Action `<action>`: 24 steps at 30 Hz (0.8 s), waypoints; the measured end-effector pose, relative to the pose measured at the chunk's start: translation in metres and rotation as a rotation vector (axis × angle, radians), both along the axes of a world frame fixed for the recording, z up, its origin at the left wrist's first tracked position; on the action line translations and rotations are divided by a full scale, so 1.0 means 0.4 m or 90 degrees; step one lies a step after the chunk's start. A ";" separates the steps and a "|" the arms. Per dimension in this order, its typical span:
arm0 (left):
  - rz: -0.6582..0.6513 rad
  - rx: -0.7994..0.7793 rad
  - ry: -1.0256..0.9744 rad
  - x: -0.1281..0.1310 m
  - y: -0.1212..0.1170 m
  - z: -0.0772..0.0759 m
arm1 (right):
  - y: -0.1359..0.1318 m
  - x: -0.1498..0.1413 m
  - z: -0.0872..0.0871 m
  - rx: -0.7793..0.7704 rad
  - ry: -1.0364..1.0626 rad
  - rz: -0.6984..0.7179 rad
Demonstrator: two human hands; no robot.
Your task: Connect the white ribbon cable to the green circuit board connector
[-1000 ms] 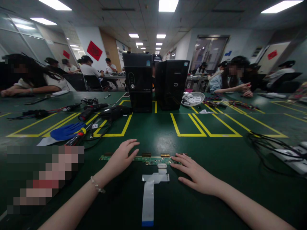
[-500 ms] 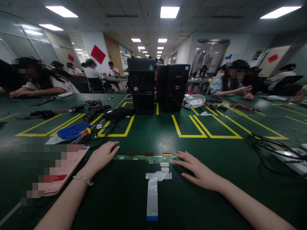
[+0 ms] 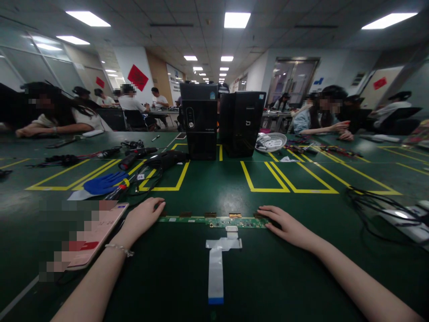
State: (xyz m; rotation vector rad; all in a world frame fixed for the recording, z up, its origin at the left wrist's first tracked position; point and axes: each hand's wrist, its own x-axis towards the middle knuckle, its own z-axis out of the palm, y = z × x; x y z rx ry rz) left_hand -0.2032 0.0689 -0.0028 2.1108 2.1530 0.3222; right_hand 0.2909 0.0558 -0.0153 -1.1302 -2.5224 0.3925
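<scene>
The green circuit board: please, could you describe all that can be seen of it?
The green circuit board is a long strip lying crosswise on the dark green table. Its narrower left part bears small white labels; brown-gold tabs line its far edge. A white flat cable extends from its near edge. The left hand and right hand are at its ends; whether they grip it is unclear.

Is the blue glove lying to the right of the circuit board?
No, the blue glove lies on the left, beyond the left hand.
</scene>
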 end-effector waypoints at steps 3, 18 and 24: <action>0.016 0.007 0.001 -0.006 0.003 -0.002 | -0.001 -0.005 0.004 -0.012 0.007 -0.005; 0.061 0.026 0.001 0.015 -0.017 0.042 | -0.055 -0.102 0.015 0.003 -0.028 0.083; 0.062 0.016 0.004 0.015 -0.014 0.036 | -0.060 -0.111 0.022 -0.015 -0.086 0.113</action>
